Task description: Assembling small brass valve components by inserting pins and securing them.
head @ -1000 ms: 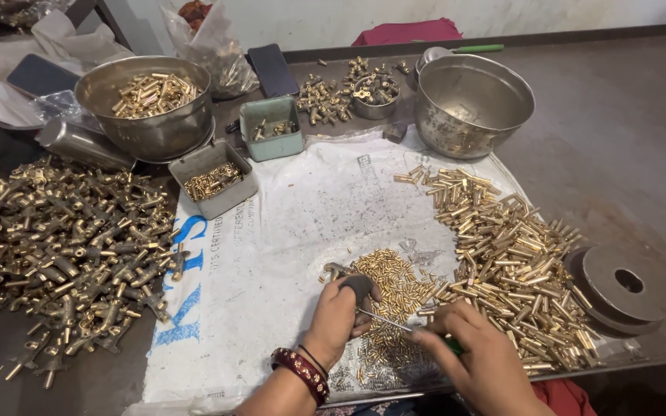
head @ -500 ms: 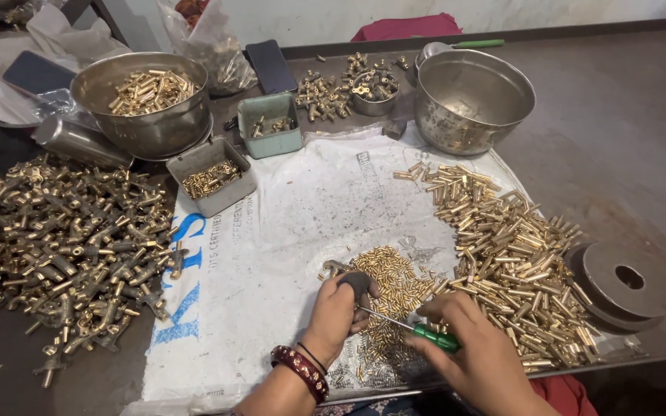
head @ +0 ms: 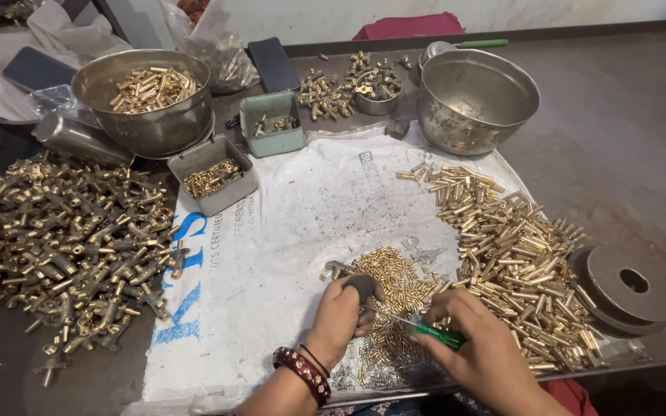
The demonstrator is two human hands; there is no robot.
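Left hand [head: 342,320] is closed on a dark fitting [head: 364,286]; right hand [head: 478,350] grips a green-handled screwdriver [head: 425,330]. Advise holding the fitting steady above the small brass pieces [head: 394,277], tip seated squarely.

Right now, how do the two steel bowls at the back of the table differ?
The left steel bowl holds a heap of brass tubes; the right steel bowl looks empty. The left one stands beside two small trays, the right one above the loose tube pile. Both are round, upright, dull metal, away from both hands.
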